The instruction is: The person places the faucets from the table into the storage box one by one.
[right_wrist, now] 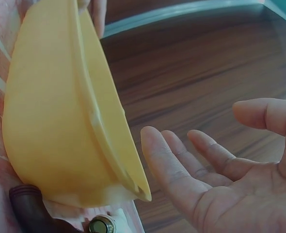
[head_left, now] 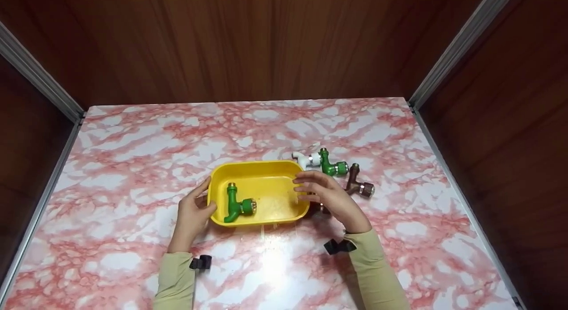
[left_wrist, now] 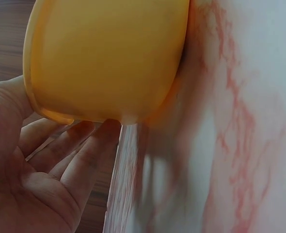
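A yellow plastic tub (head_left: 266,165) sits on the table, and a green tap (head_left: 234,203) lies inside it toward the left end. My left hand (head_left: 194,214) holds the tub's left end, thumb at the rim and fingers against the outer wall; the left wrist view shows this hand (left_wrist: 51,160) close up. Over the tub's right end hovers my right hand (head_left: 330,199), its fingers spread. In the right wrist view that hand (right_wrist: 230,170) is apart from the tub's rim and holds nothing.
Beyond the right hand lie a white tap (head_left: 306,159), another green tap (head_left: 330,165) and a brown tap (head_left: 357,183). A second brown tap (right_wrist: 34,208) rests against the tub's right side, partly hidden in the head view. Wood-patterned panels (head_left: 248,48) enclose the marbled table (head_left: 133,145).
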Demonstrator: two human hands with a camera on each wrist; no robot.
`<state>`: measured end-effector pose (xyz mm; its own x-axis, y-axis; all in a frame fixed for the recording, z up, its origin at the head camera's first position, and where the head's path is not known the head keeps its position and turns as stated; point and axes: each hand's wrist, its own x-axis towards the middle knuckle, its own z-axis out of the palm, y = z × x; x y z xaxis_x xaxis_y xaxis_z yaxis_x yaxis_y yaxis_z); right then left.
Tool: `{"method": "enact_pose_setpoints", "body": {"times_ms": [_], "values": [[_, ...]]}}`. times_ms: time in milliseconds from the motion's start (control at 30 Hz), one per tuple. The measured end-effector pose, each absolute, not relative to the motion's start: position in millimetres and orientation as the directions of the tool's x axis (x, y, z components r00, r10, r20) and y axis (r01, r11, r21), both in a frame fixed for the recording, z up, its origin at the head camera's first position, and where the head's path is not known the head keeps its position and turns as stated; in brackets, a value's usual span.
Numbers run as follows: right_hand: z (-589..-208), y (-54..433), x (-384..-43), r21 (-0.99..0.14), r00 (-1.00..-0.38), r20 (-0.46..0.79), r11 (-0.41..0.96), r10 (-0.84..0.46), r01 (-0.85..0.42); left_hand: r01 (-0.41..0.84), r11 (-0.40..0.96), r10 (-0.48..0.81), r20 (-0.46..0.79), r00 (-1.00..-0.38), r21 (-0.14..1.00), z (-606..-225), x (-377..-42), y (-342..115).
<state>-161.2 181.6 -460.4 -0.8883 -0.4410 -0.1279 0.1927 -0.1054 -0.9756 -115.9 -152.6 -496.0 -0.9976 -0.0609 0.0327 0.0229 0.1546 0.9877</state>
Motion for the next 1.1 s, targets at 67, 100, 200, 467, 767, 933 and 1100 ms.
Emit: {"method": "enact_pose_setpoints", "body": {"times_ms": [67, 100, 200, 467, 767, 933, 1100], "values": [[-459.6, 183.0, -161.1, -0.975, -0.891, -0.124, -0.112, -0.437, 0.19, 0.025, 0.161, -0.061, 0.035, -0.998, 0.987, -496.1, -116.0, -152.6], [-459.1, 183.6, -160.9, -0.975, -0.891, -0.122, -0.115, -0.437, 0.19, 0.025, 0.165, -0.062, 0.035, -0.997, 0.986, -496.2, -116.2, -152.7], [-458.4, 186.4, -160.7, -0.972, -0.893, -0.123, -0.128, -0.433, 0.196, 0.021, 0.168, -0.066, 0.033, -0.997, 0.986, -496.3, -116.4, -152.2], [-458.6, 195.2, -160.2, -0.968, -0.9, -0.117, -0.155, -0.42, 0.199, 0.019, 0.156, -0.077, 0.032, -0.997, 0.988, -497.3, -116.8, -152.6], [-458.8, 203.5, -161.2, -0.97, -0.911, -0.107, -0.159, -0.399, 0.184, 0.015, 0.147, -0.074, 0.026, -0.997, 0.989, -497.9, -117.0, -152.5], [-459.4, 210.2, -161.7, -0.973, -0.92, -0.108, -0.152, -0.376, 0.176, 0.019, 0.153, -0.077, 0.031, -0.997, 0.988, -508.3, -121.1, -154.1], [-461.3, 218.3, -160.4, -0.971, -0.926, -0.105, -0.164, -0.362, 0.175, 0.027, 0.166, -0.084, 0.041, -0.996, 0.986, -530.8, -127.7, -159.7]]}}
